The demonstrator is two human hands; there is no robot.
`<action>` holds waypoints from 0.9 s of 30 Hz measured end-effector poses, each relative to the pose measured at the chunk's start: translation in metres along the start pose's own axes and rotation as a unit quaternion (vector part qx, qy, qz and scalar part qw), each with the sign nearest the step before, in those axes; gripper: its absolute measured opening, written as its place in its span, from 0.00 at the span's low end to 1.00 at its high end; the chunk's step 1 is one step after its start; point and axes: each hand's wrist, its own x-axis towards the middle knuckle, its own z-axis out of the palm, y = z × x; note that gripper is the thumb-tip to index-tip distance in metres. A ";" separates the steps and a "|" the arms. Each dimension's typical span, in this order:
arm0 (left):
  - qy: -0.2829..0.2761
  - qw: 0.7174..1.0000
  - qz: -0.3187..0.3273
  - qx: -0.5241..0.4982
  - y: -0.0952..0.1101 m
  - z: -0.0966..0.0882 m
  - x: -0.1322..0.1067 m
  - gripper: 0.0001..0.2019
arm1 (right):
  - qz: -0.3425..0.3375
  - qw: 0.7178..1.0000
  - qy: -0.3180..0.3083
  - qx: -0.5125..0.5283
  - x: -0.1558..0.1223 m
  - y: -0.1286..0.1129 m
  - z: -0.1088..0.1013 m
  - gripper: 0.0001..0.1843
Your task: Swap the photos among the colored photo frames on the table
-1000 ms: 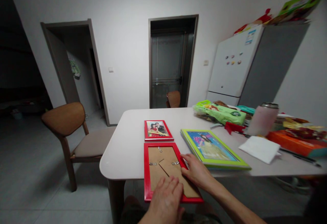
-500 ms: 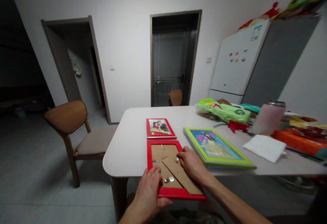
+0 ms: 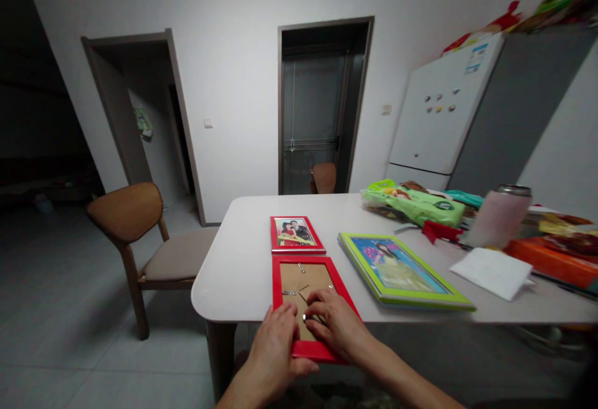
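Observation:
A red photo frame point(image 3: 277, 281) lies face down at the table's near edge, its brown backing board point(image 3: 290, 277) showing. Small metal clips point(image 3: 301, 267) sit around the board. My left hand point(image 3: 275, 340) is closed around the frame's lower left side, thumb at the near edge. My right hand point(image 3: 339, 323) reaches across the backing, its thumb and fingers bent at the lower metal clip point(image 3: 304, 317); that hand hides most of the stand flap. Just beyond, a second red frame point(image 3: 273, 235) lies with its couple picture up.
Green-edged frames point(image 3: 369, 281) are stacked to the right. Farther right are a folded white tissue point(image 3: 493, 272), a pink tumbler point(image 3: 499, 216), a green packet point(image 3: 420, 203) and an orange box point(image 3: 551, 263). A wooden chair point(image 3: 128, 213) stands left of the white table point(image 3: 224, 272).
My right hand has shifted from the clip on the right side of the backing to the lower one, now covering the stand flap. The left hand keeps its hold on the frame.

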 end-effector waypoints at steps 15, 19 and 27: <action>0.034 0.999 0.024 -0.008 0.003 -0.001 0.000 0.38 | 0.041 0.997 0.017 -0.066 0.067 -0.009 0.023 0.10; 0.023 1.000 0.009 0.010 0.003 0.001 0.000 0.38 | 0.062 0.993 0.032 -0.095 0.071 0.003 0.022 0.12; 0.005 0.999 -0.017 0.027 0.003 0.001 0.000 0.42 | 0.131 0.979 0.062 -0.141 0.085 0.028 0.014 0.14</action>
